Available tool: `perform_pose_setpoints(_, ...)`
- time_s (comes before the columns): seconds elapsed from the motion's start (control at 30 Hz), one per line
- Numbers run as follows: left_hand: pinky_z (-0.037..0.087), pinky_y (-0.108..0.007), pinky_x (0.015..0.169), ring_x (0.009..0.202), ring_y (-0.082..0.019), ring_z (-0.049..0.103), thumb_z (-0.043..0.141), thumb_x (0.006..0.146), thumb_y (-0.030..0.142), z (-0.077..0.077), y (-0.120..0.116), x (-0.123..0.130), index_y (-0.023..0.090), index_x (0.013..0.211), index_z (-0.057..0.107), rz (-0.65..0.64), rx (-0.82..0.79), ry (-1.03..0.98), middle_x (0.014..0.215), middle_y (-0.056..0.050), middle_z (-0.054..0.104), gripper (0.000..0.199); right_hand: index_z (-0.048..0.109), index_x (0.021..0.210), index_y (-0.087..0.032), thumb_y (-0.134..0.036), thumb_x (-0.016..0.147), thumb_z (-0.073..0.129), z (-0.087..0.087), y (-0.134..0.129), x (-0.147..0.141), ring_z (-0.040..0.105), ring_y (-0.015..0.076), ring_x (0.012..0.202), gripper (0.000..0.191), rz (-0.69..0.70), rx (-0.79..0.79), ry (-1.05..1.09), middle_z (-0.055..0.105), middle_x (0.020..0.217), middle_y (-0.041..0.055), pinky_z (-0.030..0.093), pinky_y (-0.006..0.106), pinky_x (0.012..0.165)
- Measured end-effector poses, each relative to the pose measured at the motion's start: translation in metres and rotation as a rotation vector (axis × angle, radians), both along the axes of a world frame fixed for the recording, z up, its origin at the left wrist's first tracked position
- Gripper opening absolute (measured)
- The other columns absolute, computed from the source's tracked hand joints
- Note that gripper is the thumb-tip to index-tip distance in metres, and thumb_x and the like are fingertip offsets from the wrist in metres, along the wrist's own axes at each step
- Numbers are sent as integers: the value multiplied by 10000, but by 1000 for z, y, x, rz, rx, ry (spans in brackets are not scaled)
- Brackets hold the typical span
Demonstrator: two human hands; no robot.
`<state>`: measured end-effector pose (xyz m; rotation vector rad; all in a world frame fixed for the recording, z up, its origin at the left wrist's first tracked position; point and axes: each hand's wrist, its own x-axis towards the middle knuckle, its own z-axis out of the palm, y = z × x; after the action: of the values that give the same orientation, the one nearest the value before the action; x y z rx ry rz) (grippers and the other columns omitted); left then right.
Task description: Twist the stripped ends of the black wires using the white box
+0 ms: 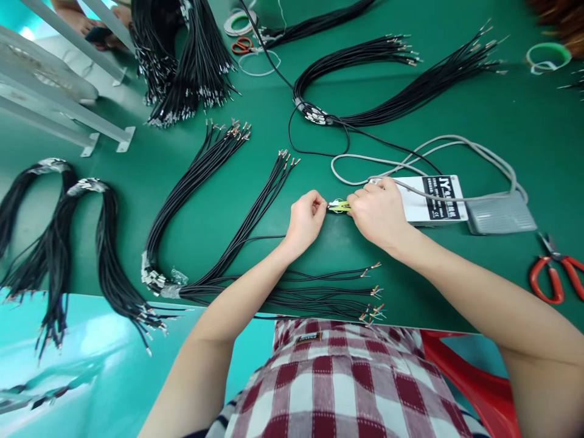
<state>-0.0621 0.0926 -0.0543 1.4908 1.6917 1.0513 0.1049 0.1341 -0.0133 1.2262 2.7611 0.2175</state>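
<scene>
Over the middle of the green table, my left hand (308,217) pinches the end of a black cable (264,237), which runs back toward a bundle. My right hand (378,210) is closed around a small yellow-green tool (341,207); its exact kind is hidden by my fingers. The tool's tip meets the cable end just beyond my left fingertips. Behind my right hand is a white box (413,198) with a black printed label. To the left and below lies the cable bundle (159,237), with bared, coloured wire ends (376,292) fanning out under my left forearm.
A grey foot pedal (500,214) with a looped grey cord sits right of the box. Red-handled pliers (553,267) lie farther right. More black cable bundles (191,67), orange scissors (241,45) and tape rolls (547,56) are farther back. Metal legs (109,131) stand at left.
</scene>
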Motion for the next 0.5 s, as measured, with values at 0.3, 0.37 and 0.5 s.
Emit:
perform_pose_setpoints(0.3,326,-227,536,507,-88,437,527,854,143,-5,-1,0,195,707,489,6,8,9,616,49,505,161,674,956,-161,-242,931,589,8,-6,1,584,304,990,120,-4,26,81,729,973,124,327,427,836)
perform_pose_setpoints(0.37,323,-226,535,509,-90,435,525,860,152,-6,-2,0,195,713,495,10,3,-6,620,47,509,156,664,1078,-169,-303,931,601,11,-14,20,566,336,1096,208,26,68,230,717,1126,141,345,454,872)
perform_pose_setpoints(0.5,316,-224,527,493,-88,421,538,850,150,-6,-2,-1,193,712,510,10,-16,-37,597,53,500,147,652,1132,-235,-258,963,530,3,-40,74,597,310,1161,210,-116,162,576,716,1220,92,370,471,957)
